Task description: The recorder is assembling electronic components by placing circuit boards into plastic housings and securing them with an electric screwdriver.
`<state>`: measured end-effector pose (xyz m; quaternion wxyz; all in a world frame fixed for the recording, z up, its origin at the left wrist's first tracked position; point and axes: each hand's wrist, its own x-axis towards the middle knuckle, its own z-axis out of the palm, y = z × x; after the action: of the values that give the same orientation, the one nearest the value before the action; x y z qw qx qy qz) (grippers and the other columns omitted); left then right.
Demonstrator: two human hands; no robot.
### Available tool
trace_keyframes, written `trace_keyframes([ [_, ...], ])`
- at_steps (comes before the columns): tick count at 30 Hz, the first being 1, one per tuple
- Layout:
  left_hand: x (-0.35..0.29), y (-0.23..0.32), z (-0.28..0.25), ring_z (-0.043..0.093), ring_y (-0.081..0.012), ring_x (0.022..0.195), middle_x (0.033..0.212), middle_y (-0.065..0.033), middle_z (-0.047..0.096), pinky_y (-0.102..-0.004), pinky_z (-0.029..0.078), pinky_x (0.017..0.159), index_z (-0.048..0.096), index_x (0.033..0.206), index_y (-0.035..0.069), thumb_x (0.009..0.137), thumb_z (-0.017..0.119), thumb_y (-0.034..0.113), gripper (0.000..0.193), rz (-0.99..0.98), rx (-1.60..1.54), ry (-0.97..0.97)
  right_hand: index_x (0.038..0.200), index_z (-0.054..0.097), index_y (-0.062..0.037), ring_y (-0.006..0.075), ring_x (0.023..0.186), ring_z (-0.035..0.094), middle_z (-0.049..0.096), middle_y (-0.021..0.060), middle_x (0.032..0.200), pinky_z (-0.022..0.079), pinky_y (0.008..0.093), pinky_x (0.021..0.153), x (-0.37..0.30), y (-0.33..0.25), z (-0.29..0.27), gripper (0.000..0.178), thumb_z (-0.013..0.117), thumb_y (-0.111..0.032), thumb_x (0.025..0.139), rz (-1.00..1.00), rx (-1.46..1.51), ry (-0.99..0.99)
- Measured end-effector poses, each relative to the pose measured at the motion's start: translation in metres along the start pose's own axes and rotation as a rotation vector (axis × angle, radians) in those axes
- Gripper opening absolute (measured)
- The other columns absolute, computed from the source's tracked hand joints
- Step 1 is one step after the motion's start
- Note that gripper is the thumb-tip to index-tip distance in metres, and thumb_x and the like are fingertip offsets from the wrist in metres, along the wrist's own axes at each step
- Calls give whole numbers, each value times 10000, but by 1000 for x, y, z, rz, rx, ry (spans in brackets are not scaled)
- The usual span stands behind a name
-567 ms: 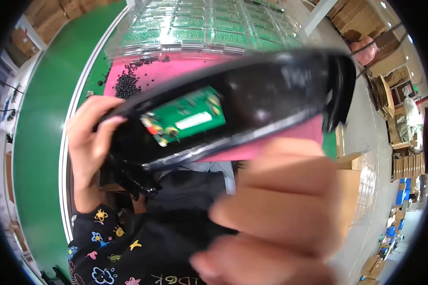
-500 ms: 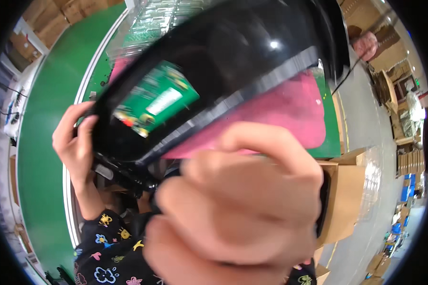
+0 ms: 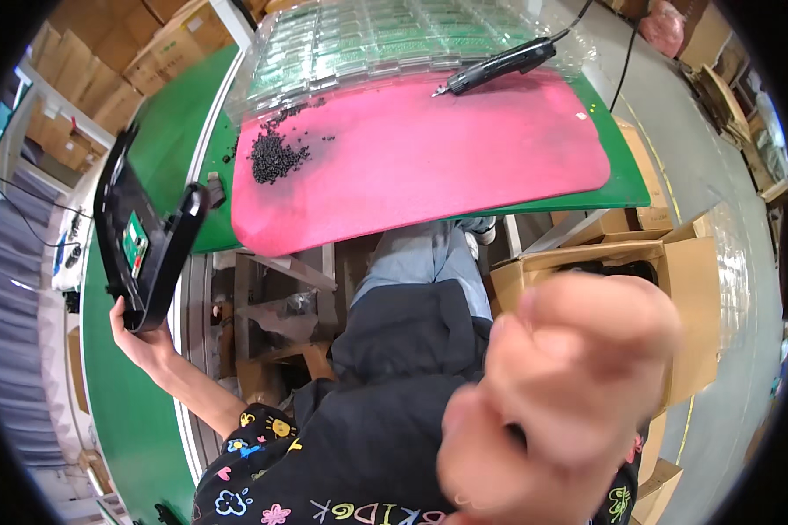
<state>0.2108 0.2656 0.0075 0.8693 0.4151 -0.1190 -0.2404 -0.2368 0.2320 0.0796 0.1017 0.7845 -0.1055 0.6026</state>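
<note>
Far to the left, my left hand [image 3: 144, 341] grips the lower end of a black plastic housing [image 3: 173, 254]. The housing stands tilted on end above the green surface beside the workbench. A green circuit board [image 3: 135, 243] sits inside its hollow. My right hand [image 3: 578, 367] is raised close to the camera on the right, blurred, with its fingers curled closed. Whatever it holds, if anything, is hidden. A black electric screwdriver [image 3: 503, 67] lies at the far right of the pink mat [image 3: 429, 157], apart from both hands. Small black screws [image 3: 276, 159] are heaped on the mat's left part.
Clear plastic trays [image 3: 359, 44] with green boards lie behind the mat. An open cardboard box [image 3: 692, 306] stands at the right, below the green bench edge [image 3: 626, 166]. A long green surface [image 3: 127, 411] with a pale rail runs along my left.
The black housing has swung from over the pink mat to the far left in my left hand, uncovering the screws and the screwdriver. My right hand has shifted right, still curled.
</note>
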Motion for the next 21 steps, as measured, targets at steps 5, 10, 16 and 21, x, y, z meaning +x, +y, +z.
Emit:
trace_keyframes([
  [5, 59, -7, -36, 620, -303, 1003, 1134, -170, 643, -486, 521, 817, 558, 1185, 13, 889, 663, 227, 380, -97, -92, -66, 665, 540, -66, 239, 623, 550, 609, 75, 783, 470, 349, 558, -29, 22, -53, 135, 604, -53, 548, -164, -339, -139],
  [10, 213, -5, -105, 634, -313, 944, 1123, -134, 647, -476, 534, 780, 571, 1246, 56, 909, 611, 360, 456, -11, 86, 60, 1043, 541, -11, 245, 774, 574, 589, 109, 892, 483, 333, 727, -142, 51, -140, 260, 610, 74, 808, 404, -785, 103],
  [16, 176, -39, -52, 549, -278, 1112, 1224, -159, 572, -450, 465, 977, 576, 1199, -71, 860, 693, 165, 429, 227, 212, 241, 1075, 507, 1, 304, 866, 495, 508, 149, 940, 430, 407, 811, -380, 49, -230, 322, 603, 16, 768, 1125, -1238, 176],
  [21, 117, -59, -1, 536, -268, 1175, 1314, -203, 545, -410, 449, 1001, 500, 1272, -92, 907, 627, 143, 452, 487, 452, 172, 1464, 287, -67, 400, 1363, 335, 372, 213, 1456, 360, 508, 1090, -555, -44, -203, 802, 668, -304, 800, 2344, -1210, -268],
])
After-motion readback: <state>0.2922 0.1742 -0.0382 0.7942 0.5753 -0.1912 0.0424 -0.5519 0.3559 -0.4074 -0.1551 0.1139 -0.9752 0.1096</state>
